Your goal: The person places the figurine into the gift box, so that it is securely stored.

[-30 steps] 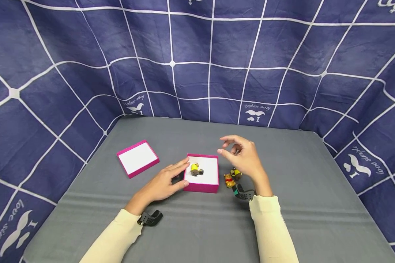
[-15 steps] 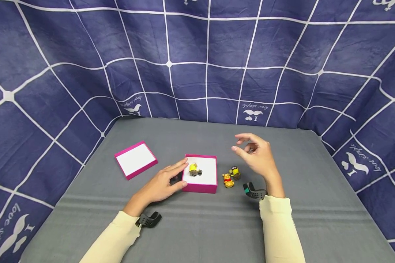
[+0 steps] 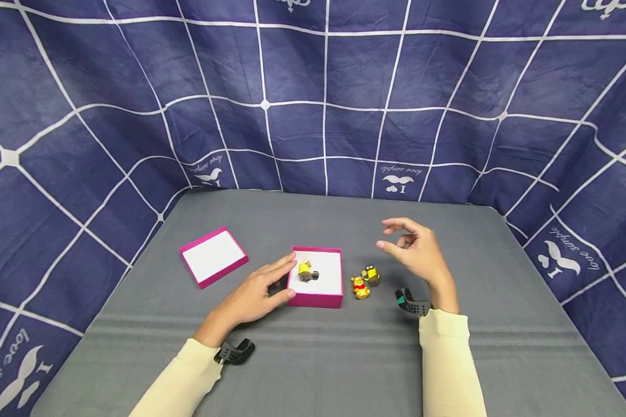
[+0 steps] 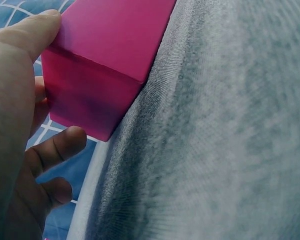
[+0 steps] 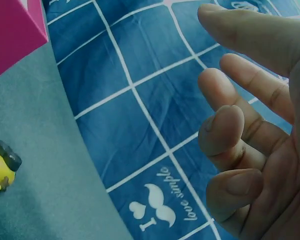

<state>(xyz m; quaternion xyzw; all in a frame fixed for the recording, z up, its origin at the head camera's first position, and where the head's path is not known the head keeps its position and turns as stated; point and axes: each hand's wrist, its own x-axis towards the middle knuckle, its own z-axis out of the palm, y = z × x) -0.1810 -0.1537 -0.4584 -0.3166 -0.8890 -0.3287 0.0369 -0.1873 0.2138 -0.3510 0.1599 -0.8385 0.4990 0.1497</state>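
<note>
In the head view, my left hand [image 3: 254,293] rests against the left side of an open pink box [image 3: 318,300]. Its thumb and fingertips touch the rim with the fingers fairly straight; the left wrist view also has the thumb on the box [image 4: 110,45]. Lying on the white bottom is a yellow and brown minion figurine [image 3: 305,272]. To the right of the box my right hand [image 3: 416,250] hovers, fingers loosely bent and holding nothing. Between box and hand, a yellow bear figurine [image 3: 360,288] in a red shirt lies beside another minion figurine [image 3: 371,275].
A pink lid [image 3: 214,258] lies inside-up at the left of the grey tabletop [image 3: 313,359]. Behind and around the table hangs a blue curtain [image 3: 292,69] with white lines. Each wrist wears a black camera mount, such as the right mount [image 3: 412,303].
My right hand has moved right, away from the box, uncovering the two figurines on the table. My left hand stays at the box, and the head view has shifted slightly.
</note>
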